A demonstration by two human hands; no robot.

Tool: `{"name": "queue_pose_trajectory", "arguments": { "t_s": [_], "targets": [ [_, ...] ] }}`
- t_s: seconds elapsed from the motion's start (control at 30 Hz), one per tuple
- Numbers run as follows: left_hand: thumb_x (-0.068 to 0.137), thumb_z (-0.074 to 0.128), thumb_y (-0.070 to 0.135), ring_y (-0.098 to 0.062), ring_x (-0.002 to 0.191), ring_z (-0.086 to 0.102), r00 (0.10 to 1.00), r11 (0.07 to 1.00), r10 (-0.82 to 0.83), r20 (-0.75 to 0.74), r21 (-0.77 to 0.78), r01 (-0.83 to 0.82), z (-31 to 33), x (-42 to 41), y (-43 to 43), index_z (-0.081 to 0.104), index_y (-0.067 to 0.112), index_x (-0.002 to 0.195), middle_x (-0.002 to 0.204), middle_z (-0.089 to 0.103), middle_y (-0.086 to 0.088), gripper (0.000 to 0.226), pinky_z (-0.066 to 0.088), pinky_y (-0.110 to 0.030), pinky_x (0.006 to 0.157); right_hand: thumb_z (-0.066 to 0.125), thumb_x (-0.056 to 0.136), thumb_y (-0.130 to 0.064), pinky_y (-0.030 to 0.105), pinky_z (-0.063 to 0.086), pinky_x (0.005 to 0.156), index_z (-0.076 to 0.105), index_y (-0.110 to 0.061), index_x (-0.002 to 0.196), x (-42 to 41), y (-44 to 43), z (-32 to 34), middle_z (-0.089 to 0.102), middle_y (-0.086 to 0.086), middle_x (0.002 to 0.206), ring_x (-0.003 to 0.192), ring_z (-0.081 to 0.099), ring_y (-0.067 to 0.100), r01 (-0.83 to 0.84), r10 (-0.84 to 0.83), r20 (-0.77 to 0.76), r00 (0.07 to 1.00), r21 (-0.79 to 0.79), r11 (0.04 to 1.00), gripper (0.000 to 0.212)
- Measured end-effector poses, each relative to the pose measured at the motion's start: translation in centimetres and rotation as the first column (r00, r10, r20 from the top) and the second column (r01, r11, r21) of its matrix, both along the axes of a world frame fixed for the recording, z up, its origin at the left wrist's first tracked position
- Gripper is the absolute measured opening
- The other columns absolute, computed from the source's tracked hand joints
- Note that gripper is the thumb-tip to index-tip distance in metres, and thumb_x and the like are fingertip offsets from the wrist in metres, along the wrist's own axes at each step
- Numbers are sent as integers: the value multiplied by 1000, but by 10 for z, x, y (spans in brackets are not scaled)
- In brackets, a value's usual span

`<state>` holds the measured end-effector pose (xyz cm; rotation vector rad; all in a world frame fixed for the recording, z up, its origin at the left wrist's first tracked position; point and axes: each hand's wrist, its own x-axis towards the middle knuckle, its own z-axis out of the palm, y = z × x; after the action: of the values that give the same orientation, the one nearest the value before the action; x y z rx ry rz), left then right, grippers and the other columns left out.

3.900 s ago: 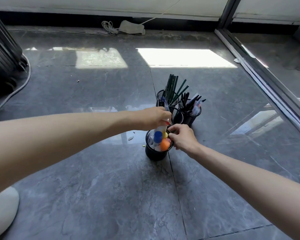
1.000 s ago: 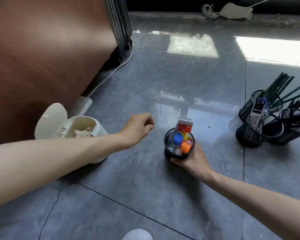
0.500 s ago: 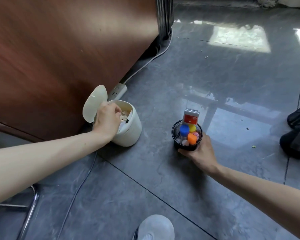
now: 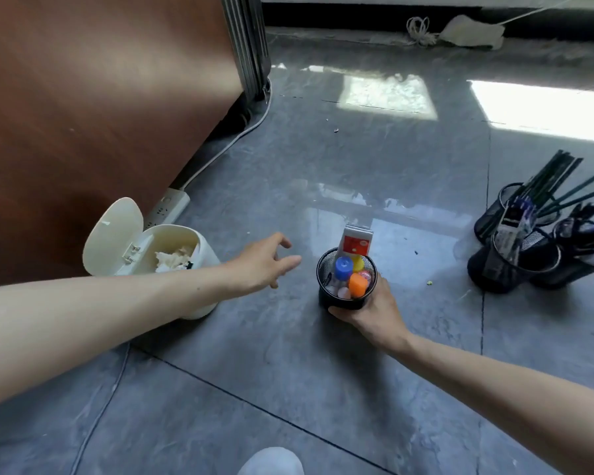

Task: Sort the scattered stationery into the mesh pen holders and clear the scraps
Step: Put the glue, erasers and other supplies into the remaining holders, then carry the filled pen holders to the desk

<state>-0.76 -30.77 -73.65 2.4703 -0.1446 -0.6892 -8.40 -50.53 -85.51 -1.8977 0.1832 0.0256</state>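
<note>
Left hand (image 4: 263, 265): fingers loosely spread, nothing held. Mesh pen holder (image 4: 325, 296) gripped by right hand (image 4: 374, 315); coloured caps (image 4: 343, 267), red-white box (image 4: 355, 243) inside. Paper scraps (image 4: 172, 258) contained in open-lidded bin (image 4: 208, 257).

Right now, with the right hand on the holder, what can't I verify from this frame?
Head view only.
- Bin: lower front hidden behind the left forearm.
- Mesh holder: near wall partly covered by the right hand; lower contents buried under coloured caps.
- Red-and-white box: print too blurred to read.
- Far-right holder: pens cut off by the frame edge.
- Floor specks: too small to identify.
</note>
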Motion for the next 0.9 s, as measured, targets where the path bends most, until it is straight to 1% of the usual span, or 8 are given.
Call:
{"name": "queue_pose_trajectory", "arguments": {
  "t_s": [0.07,0.13,0.2,0.3,0.37,0.5,0.67,0.9],
  "targets": [
    [96,46,38,-20,60,64,966,996,-63,-251,-77,45,-7,-3,-26,30,22,136,91,62,-11,46,46,-24,51,84,52,-33,34,55,78,62,-22,101,-2,-11,1,68,-4,97,91,66,9,19,-20,-26,999,-39,999,55],
    [98,40,32,-24,60,65,922,990,-97,-375,-134,50,-8,-8,-51,28,21,135,90,62,-15,41,49,-25,52,84,51,-40,37,54,80,61,-24,105,-3,-20,3,66,-4,101,96,64,12,44,-47,-40,998,-63,997,61],
    [96,33,19,-27,64,66,908,979,-156,-388,-186,88,-7,-10,-78,42,14,119,85,64,-18,25,50,-26,55,85,52,-44,38,55,78,61,-22,109,-5,-29,5,66,-2,100,98,63,15,57,-60,-36,998,-70,996,66],
    [91,25,7,-24,56,66,918,963,-188,-349,-247,103,-9,-10,-109,51,8,103,71,66,-17,29,52,-25,52,84,51,-48,33,55,76,58,-23,108,-12,-44,13,63,1,103,97,62,16,136,-141,-59,988,-81,987,68],
    [90,25,5,-22,52,65,922,953,-208,-328,-281,115,-11,-8,-126,53,10,94,61,66,-10,29,52,-26,51,82,48,-45,25,50,81,44,-33,113,-22,-55,20,47,-3,114,101,56,11,244,-250,-80,965,-78,967,76],
    [88,27,6,-24,52,64,926,936,-219,-306,-333,111,-13,-1,-155,58,7,89,60,66,-10,31,51,-27,50,86,58,-31,30,40,100,22,-20,131,-39,-83,28,18,-5,122,114,40,17,499,-514,-32,857,-192,845,98],
    [87,29,6,-29,56,66,928,953,-170,-332,-296,69,-26,9,-176,57,-5,104,60,66,-19,35,53,-27,50,68,83,-23,30,29,104,21,-14,140,-44,-126,45,17,11,137,123,31,17,754,-764,52,643,-222,618,74],
    [89,33,8,-25,51,66,928,953,-149,-342,-301,42,-33,13,-195,53,-7,112,60,66,-17,34,53,-25,44,75,78,-33,28,33,102,58,-17,115,-24,-172,51,41,13,123,119,43,30,483,-584,-202,786,-389,784,44]
  ]
}}
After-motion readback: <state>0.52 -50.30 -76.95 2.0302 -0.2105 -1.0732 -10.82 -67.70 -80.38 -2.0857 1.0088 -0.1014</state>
